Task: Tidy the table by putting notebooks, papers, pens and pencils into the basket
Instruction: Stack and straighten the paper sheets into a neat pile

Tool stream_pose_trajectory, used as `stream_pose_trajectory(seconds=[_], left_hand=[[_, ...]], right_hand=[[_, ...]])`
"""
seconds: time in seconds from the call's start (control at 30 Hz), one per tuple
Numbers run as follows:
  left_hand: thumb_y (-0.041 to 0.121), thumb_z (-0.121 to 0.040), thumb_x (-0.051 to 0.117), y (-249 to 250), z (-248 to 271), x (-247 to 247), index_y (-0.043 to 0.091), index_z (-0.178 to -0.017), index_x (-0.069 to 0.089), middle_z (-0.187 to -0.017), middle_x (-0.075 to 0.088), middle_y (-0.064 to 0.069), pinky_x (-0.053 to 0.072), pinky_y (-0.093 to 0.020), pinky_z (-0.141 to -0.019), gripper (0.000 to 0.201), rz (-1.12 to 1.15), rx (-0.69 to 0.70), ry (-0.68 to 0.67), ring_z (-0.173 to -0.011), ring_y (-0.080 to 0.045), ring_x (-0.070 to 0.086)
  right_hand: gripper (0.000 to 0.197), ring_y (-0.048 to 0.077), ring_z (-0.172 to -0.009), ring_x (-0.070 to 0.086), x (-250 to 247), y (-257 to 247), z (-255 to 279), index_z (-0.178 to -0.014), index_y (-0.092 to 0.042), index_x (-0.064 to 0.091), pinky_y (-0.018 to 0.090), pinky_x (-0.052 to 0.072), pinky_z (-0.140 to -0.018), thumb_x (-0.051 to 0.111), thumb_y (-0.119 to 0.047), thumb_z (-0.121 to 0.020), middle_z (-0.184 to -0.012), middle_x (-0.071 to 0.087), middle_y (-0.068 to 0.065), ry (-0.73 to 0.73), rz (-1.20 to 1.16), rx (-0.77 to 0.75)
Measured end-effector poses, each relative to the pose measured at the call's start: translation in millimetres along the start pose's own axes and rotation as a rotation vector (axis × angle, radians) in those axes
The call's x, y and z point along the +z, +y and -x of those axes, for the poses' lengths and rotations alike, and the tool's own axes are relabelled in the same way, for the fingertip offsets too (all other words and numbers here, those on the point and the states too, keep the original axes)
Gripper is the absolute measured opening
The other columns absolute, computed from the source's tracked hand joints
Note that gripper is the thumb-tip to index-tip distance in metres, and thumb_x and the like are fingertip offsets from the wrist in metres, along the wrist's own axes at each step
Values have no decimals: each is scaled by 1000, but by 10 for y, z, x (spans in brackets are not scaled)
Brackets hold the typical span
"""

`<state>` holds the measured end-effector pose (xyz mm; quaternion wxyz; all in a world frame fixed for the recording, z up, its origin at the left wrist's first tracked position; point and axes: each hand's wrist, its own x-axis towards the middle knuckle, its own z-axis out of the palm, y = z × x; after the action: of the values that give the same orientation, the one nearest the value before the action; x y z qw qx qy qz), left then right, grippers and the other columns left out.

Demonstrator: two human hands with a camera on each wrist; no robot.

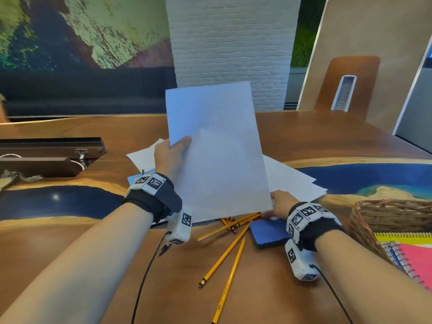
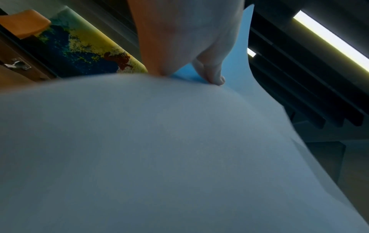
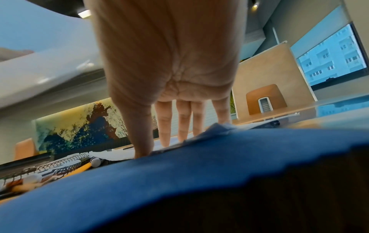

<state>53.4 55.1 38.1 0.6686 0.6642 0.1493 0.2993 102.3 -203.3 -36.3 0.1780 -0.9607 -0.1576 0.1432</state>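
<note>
My left hand [image 1: 175, 148] holds a white sheet of paper [image 1: 217, 148] upright above the table, thumb on its front left edge and fingers [image 2: 211, 71] behind it. The same sheet [image 2: 159, 149] fills the left wrist view. My right hand [image 1: 277, 203] rests by the sheet's lower right corner, its straight fingers [image 3: 184, 123] pressing on loose white papers [image 1: 294, 181] that lie flat. Several yellow pencils [image 1: 224, 256] lie in front of the papers. A blue notebook [image 1: 268, 232] sits under my right wrist. The wicker basket [image 1: 392, 213] stands at the right.
The basket holds a yellow spiral notebook [image 1: 404, 237] and a pink one [image 1: 418, 260]. A black pen [image 1: 164, 249] lies below my left wrist, with something blue [image 1: 134, 178] under that wrist. A dark open box [image 1: 46, 155] stands at the left; a chair [image 1: 346, 85] faces the far edge.
</note>
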Motion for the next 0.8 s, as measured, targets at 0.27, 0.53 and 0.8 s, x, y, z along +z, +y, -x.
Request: stream_pose_trajectory(seconds=[0.27, 0.53, 0.8], left_hand=[[22, -85, 68, 5, 139, 165, 13, -88, 68, -85, 70, -5, 54, -39, -78, 10, -41, -61, -134, -75, -25, 65], [12, -87, 65, 311, 242, 666, 12, -98, 64, -86, 67, 1, 55, -24, -64, 11, 18, 43, -211, -72, -15, 63], [7, -90, 59, 627, 633, 1589, 4, -105, 61, -97, 65, -14, 51, -38, -79, 15, 143, 14, -448, -79, -25, 61]], right_hand=[[65, 24, -84, 62, -312, -134, 114, -105, -11, 64, 35, 50, -77, 23, -60, -95, -90, 67, 7, 161, -1017, 5], [10, 14, -77, 64, -796, -11, 562, -89, -13, 66, 31, 55, -77, 60, -5, -88, -88, 69, 4, 626, -1017, -253], [6, 13, -86, 63, -1144, 535, 1184, -94, -19, 64, 23, 52, -75, 62, -18, -88, -89, 65, -8, 1004, -914, -168]])
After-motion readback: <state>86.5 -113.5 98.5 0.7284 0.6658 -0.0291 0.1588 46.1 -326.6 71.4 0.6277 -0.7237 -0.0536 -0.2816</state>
